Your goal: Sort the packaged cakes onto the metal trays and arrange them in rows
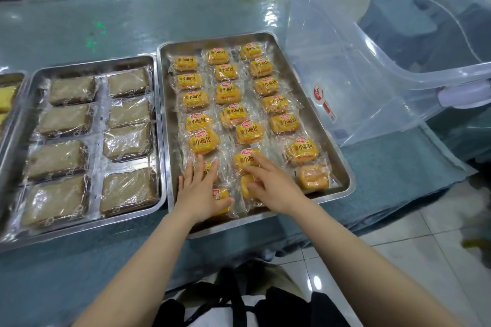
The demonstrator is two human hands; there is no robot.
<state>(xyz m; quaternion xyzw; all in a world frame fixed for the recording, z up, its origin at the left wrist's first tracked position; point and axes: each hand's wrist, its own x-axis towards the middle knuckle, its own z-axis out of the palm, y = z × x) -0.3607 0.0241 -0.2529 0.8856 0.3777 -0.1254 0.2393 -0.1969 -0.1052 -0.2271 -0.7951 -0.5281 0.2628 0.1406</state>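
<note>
Sorting stage: by my judgement nearly finished; the yellow cakes (228, 93) lie in three rows on the right tray (342, 167), right of centre in the frame.
Cake in hand: a yellow cake (245, 185) at the near end of the middle row, under the right hand, just beside the labelled cake (245, 159) above it.
Right hand (268, 183): fingers curled round that cake, thumb at its near side, gripping it.
Left hand (199, 191): fingers straight and spread, pressing flat on two cakes at the near end of the left row; it grips nothing.
Key relation: the gripped cake lies directly beneath the right hand, its long axis apparently running up the frame while its neighbours run across; the right hand is nearer, so a small turn looks needed.
Odd one: a cake (313, 176) at the lower right of the tray shows no label.
Left tray (98, 64): brown cakes (71, 90) in two rows.
Upper right: a clear plastic bin (345, 48), tilted.
</note>
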